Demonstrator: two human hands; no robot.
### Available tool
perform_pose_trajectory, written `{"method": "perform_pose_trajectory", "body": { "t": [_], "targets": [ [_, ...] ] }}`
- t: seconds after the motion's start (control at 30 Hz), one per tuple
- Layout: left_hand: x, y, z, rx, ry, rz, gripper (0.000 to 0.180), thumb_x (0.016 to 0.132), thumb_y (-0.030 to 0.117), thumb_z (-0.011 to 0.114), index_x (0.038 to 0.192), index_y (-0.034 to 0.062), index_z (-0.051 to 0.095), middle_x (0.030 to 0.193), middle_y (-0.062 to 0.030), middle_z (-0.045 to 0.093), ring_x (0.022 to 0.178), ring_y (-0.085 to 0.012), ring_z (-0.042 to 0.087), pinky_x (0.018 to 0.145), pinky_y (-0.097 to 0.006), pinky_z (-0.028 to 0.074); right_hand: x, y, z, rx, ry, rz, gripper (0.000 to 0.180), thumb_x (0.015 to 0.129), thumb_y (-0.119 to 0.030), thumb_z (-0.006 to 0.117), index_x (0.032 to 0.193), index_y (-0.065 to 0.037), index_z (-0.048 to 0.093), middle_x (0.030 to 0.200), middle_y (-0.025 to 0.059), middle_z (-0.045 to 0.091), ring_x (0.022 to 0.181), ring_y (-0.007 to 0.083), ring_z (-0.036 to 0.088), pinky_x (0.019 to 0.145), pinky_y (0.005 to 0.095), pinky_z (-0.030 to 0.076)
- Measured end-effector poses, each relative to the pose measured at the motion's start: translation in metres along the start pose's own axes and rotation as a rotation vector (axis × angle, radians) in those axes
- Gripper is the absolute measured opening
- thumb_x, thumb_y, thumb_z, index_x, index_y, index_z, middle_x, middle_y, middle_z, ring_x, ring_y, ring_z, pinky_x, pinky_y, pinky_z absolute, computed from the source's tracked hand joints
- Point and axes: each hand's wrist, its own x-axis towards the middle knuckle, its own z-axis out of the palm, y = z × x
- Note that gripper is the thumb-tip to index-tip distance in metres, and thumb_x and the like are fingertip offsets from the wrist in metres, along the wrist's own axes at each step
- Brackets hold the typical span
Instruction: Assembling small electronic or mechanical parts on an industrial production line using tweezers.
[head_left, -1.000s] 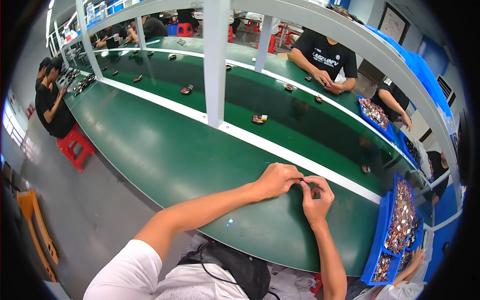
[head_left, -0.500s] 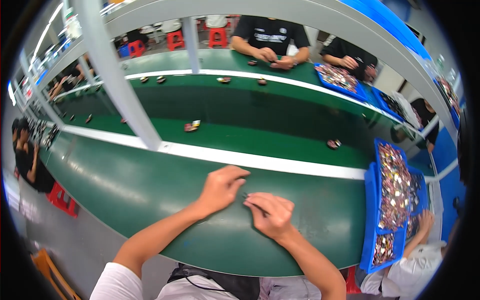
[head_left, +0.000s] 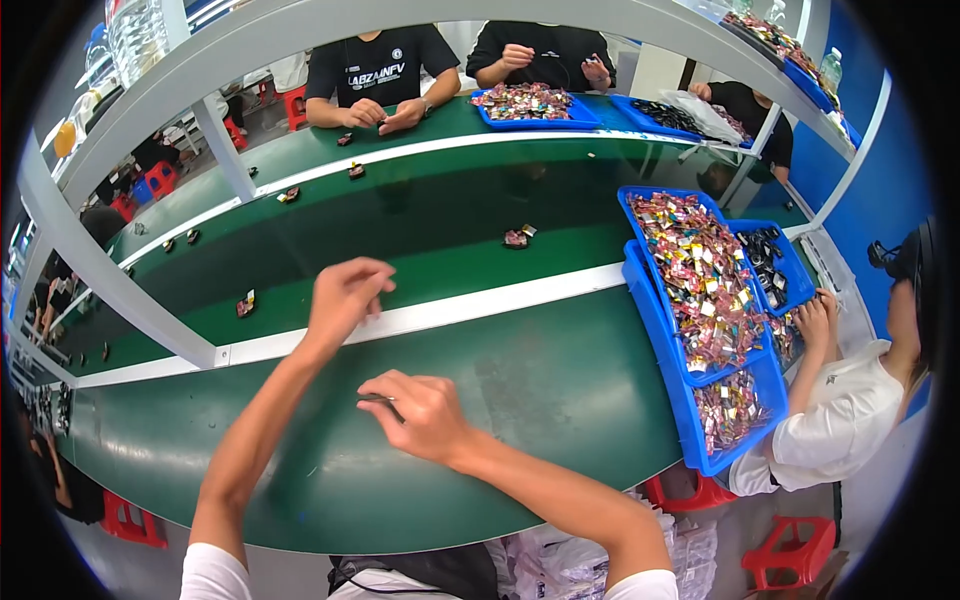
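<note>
My left hand (head_left: 345, 300) is raised over the white rail (head_left: 430, 313) at the belt's near side. Its fingers are loosely bent and apart, with nothing visible in them. Lower and to the right, my right hand (head_left: 425, 412) is closed on a thin dark tool (head_left: 379, 398), perhaps tweezers, above the green worktop (head_left: 520, 380). On the green belt (head_left: 420, 250) beyond lie small dark-and-pink parts with white and yellow bits. One such part (head_left: 246, 303) lies left of my left hand, and another part (head_left: 517, 238) farther off to the right.
Stacked blue trays (head_left: 648, 340) heaped with small pink, white and yellow parts stand at the right. A co-worker in a white shirt (head_left: 835, 415) sits beside them. Across the belt, people in black shirts work near another filled tray (head_left: 535, 122). A grey frame post (head_left: 130, 280) rises at left.
The view has turned to the right. My left hand has moved up and away from my right hand, out over the rail. The right hand still grips the thin tool.
</note>
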Motion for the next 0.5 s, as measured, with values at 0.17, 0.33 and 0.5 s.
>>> {"method": "perform_pose_trajectory", "body": {
  "t": [0.17,0.33,0.5],
  "targets": [
    [0.103,-0.006,0.057,0.196,-0.270,-0.088,0.024,0.095,0.013,0.066,0.110,-0.0062,0.070,0.093,-0.0119,0.072,0.064,-0.0149,0.069,0.051,-0.028,0.057,-0.006,0.000,0.001,0.002,-0.005,-0.008,0.016,0.081,-0.004,0.077,0.092,-0.005,0.065,0.082,0.0061,0.067,0.057,0.0289,0.065,0.051,0.0359,0.050],
    [0.144,0.000,0.115,0.267,-0.270,-0.181,0.028,0.094,0.017,0.069,0.108,-0.0065,0.070,0.092,-0.0127,0.071,0.065,-0.0156,0.069,0.054,-0.029,0.062,-0.006,-0.003,0.003,0.024,-0.055,0.004,0.016,0.081,-0.005,0.077,0.091,-0.005,0.065,0.081,0.0067,0.066,0.058,0.0282,0.064,0.053,0.0364,0.050],
    [0.153,-0.003,0.145,0.449,-0.208,-0.204,0.039,0.088,0.028,0.079,0.101,-0.0068,0.069,0.088,-0.0133,0.070,0.063,-0.0162,0.067,0.054,-0.030,0.062,-0.007,0.000,0.005,0.000,-0.076,0.005,0.018,0.080,-0.005,0.077,0.092,-0.005,0.064,0.078,0.0084,0.063,0.056,0.0300,0.061,0.053,0.0377,0.049]
  ]
}}
